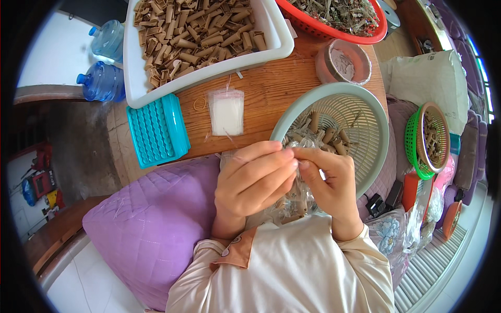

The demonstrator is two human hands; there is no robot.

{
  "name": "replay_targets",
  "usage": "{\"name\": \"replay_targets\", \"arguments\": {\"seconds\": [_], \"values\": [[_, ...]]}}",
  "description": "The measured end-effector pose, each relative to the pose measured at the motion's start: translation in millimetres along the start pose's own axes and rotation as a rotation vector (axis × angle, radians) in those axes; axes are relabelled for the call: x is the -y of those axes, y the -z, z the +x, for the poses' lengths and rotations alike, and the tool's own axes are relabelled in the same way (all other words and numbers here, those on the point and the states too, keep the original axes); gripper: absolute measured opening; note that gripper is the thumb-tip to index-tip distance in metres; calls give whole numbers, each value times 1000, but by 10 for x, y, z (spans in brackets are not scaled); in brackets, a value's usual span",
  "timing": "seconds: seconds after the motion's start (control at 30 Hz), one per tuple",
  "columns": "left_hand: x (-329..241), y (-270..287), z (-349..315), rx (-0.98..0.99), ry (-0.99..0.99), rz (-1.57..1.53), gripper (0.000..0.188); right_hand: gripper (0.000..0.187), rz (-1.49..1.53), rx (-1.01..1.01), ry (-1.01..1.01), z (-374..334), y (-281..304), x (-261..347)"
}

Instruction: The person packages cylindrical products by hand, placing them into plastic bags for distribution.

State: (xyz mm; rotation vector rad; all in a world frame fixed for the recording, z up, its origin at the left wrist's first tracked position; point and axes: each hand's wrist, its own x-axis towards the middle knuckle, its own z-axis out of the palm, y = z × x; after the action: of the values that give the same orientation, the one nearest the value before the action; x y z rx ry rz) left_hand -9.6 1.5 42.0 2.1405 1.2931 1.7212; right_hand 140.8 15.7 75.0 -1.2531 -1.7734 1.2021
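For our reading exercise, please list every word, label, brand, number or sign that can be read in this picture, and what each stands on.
None can be read.
White sack: a small green mark near its top, too small to read.
Lower blue bottle: no lettering can be made out.
Clear plastic between the wrists: no lettering can be made out.
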Motion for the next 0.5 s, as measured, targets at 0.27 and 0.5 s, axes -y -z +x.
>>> {"name": "replay_targets", "arguments": {"seconds": [0.27,0.5], "values": [[75,-8,-28,96,62,-57,14,21,-474,112,379,18,27,26],[541,105,-113,-264,418,51,8,24,-289,194,366,-19,82,65]]}}
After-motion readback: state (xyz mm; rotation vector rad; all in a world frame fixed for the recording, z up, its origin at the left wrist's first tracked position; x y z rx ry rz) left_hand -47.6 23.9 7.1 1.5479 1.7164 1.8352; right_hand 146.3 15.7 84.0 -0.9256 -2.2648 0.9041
